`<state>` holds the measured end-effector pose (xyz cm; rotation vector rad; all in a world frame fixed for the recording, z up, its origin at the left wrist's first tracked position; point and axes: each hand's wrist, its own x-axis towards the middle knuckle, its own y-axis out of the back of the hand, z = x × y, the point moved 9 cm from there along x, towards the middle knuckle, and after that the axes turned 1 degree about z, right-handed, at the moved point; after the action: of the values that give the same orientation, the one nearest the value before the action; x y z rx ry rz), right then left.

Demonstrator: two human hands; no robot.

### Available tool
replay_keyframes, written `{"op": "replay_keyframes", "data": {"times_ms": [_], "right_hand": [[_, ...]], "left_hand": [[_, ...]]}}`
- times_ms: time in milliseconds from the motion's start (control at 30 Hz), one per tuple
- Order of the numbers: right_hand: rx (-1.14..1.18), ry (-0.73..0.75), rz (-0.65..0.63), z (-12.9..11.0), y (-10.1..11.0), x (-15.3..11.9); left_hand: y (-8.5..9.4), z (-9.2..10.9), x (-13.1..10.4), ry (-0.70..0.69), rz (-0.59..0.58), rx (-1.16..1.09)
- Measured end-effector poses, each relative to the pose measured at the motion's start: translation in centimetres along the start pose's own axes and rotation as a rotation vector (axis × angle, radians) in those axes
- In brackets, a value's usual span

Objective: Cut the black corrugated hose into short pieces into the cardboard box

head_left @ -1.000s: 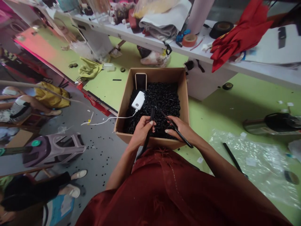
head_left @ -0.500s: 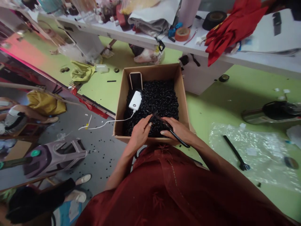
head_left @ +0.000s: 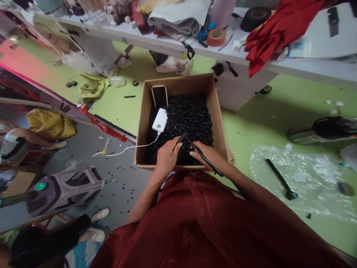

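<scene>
An open cardboard box [head_left: 223,137] in front of me holds a heap of small shiny black pieces [head_left: 192,111]. Over its near side, my left hand [head_left: 167,154] pinches a small ribbed black piece [head_left: 181,138] between thumb and fingertips. My right hand [head_left: 208,153] is closed around a long slim black tool [head_left: 205,158]; its thin pointed end reaches up-left, beside the left fingertips, and its handle sticks out past the wrist. The tool's exact kind is unclear. On the heap lie a white power bank [head_left: 160,121] with a cable and, propped against the box wall, a phone [head_left: 160,95].
A white shelf [head_left: 178,41] with tape rolls and a red cloth [head_left: 279,37] runs along the back. Right of the box lie clear plastic wrap [head_left: 306,175] and a metal flask [head_left: 306,132]. On the floor at left stands a purple-grey stool [head_left: 64,190], near another person's feet [head_left: 97,225].
My right thumb has moved up toward the tool, and its handle lies closer in the hand. The left hand has shifted slightly, the black piece still at its fingertips.
</scene>
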<state>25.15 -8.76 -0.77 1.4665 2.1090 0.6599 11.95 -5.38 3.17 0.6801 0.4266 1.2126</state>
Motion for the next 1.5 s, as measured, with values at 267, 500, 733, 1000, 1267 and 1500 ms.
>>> {"op": "replay_keyframes", "data": {"times_ms": [267,500,733,1000,1267,1500], "right_hand": [[0.032,-0.048,-0.021,1.1,-0.4,0.0],[0.007,-0.075,-0.049,0.9,-0.5,0.2],[-0.034,-0.098,-0.045,0.8,-0.2,0.3],[-0.104,-0.106,-0.030,1.5,-0.2,0.7],[-0.007,-0.120,0.000,2.2,0.8,1.0],[0.356,-0.159,0.116,2.7,2.2,1.3]], "left_hand": [[-0.6,-0.5,0.4,0.040,-0.070,0.013],[-0.6,-0.9,0.7,0.036,-0.097,0.061],[-0.7,-1.2,0.9,0.051,-0.110,0.092],[-0.5,-1.4,1.3,0.073,-0.104,0.059],[-0.2,-2.1,1.3,0.177,-0.111,-0.237],[-1.9,-1.7,0.5,0.368,-0.257,-0.872]]}}
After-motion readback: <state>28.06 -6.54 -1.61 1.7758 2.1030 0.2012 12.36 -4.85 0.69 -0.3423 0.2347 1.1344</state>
